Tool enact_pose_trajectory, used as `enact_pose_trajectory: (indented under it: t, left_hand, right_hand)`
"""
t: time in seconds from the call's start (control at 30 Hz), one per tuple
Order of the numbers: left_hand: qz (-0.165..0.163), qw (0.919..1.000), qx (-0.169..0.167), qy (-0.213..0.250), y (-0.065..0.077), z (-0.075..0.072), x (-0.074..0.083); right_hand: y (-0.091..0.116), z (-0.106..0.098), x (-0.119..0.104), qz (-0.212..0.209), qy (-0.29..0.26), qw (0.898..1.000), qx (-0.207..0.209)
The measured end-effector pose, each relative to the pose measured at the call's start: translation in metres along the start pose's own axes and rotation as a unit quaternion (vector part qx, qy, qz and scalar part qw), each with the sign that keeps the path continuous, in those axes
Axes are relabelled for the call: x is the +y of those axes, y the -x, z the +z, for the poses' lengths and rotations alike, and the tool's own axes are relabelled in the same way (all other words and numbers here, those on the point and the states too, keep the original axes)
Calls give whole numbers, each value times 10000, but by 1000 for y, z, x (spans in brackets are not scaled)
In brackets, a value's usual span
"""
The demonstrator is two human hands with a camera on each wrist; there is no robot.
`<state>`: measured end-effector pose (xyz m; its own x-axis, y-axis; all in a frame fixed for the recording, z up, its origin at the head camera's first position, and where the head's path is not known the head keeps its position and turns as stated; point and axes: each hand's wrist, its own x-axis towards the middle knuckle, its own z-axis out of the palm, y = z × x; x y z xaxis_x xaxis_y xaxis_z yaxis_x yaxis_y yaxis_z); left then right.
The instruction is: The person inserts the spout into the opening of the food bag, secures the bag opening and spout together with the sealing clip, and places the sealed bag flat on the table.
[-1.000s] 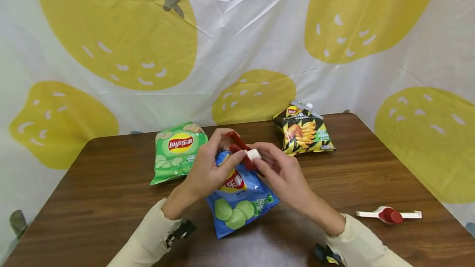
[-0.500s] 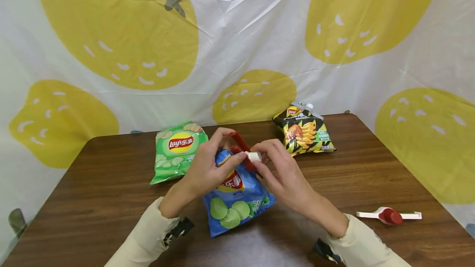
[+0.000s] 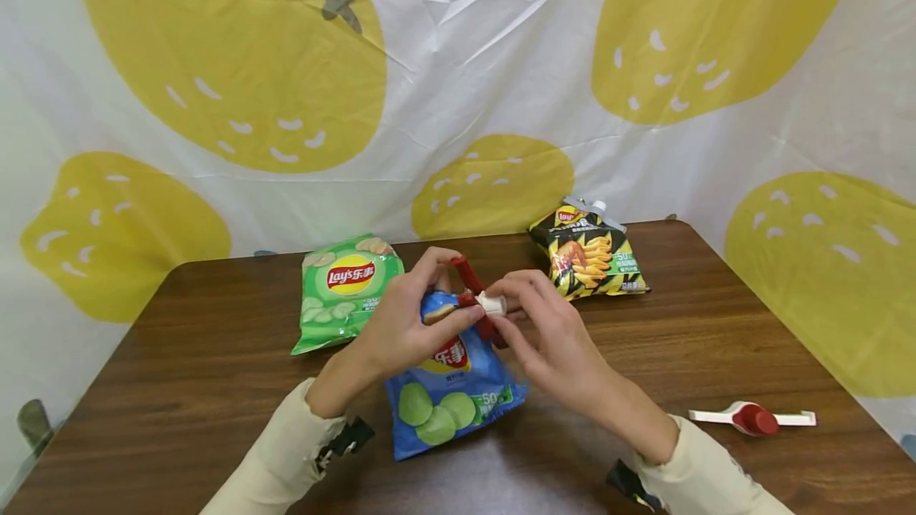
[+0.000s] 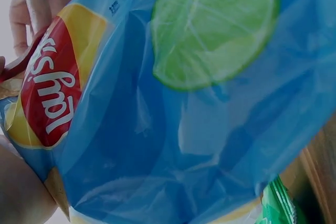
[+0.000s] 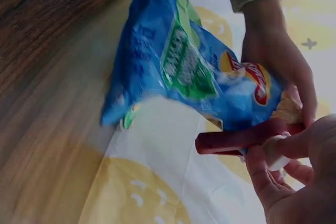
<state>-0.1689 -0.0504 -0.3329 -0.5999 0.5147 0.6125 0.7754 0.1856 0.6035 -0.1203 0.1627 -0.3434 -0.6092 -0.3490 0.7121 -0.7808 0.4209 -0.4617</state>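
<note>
A blue chip bag point(image 3: 458, 404) hangs tilted between my hands above the table. Across its gathered top sits a red bag clip point(image 3: 467, 274), also plain in the right wrist view, with a white cap point(image 3: 492, 304) at its middle. My left hand point(image 3: 397, 316) grips the bag's top, its thumb against the red clip. My right hand point(image 3: 551, 332) pinches the white cap between thumb and fingers. In the left wrist view the blue bag point(image 4: 210, 119) fills most of the picture and hides much of the clip.
A green chip bag point(image 3: 347, 292) lies behind my left hand. At the back right is a black chip bag point(image 3: 590, 257) with a grey clip point(image 3: 595, 213) on its top. A white clip with a red cap point(image 3: 754, 420) lies to the right on the wooden table point(image 3: 179, 388).
The blue bag's lower end has swung slightly left. The right-hand fingers have shifted round the white cap, and the red clip has turned a little.
</note>
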Motion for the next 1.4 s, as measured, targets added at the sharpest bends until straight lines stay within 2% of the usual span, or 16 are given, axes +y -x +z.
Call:
enact_pose_trajectory:
  t: [0.23, 0.4, 0.67, 0.9, 1.0, 1.13, 1.23, 1.33, 1.4]
  left_hand:
    - [41, 10000, 9, 67, 0, 0, -1]
    - [-59, 9999, 79, 41, -1, -2, 0]
    - [-118, 9998, 141, 57, -1, -5, 0]
    - [-175, 9994, 259, 143, -1, -5, 0]
    - [-130, 9992, 340, 167, -1, -4, 0]
    - [34, 9993, 361, 115, -1, -2, 1]
    - [241, 9992, 313, -11, -2, 1, 2]
    - [448, 9985, 239, -195, -2, 6, 4]
    - [520, 9981, 142, -292, -1, 7, 7]
  right_hand:
    - [-2, -5, -2, 129, -122, 9998, 116]
    - [-3, -6, -2, 238, -220, 9994, 77]
    - [-2, -5, 0, 139, 253, 9995, 117]
    - [-2, -7, 1, 272, -112, 9996, -56]
    - [-2, -8, 1, 496, -379, 9979, -164]
    - [-2, -10, -1, 1199, -855, 9883, -391]
    - [-2, -11, -2, 1723, -1319, 9738, -677]
    - [-2, -11, -3, 1887, -1529, 9654, -950]
    - [-1, -10, -4, 1890, -1542, 9638, -1079]
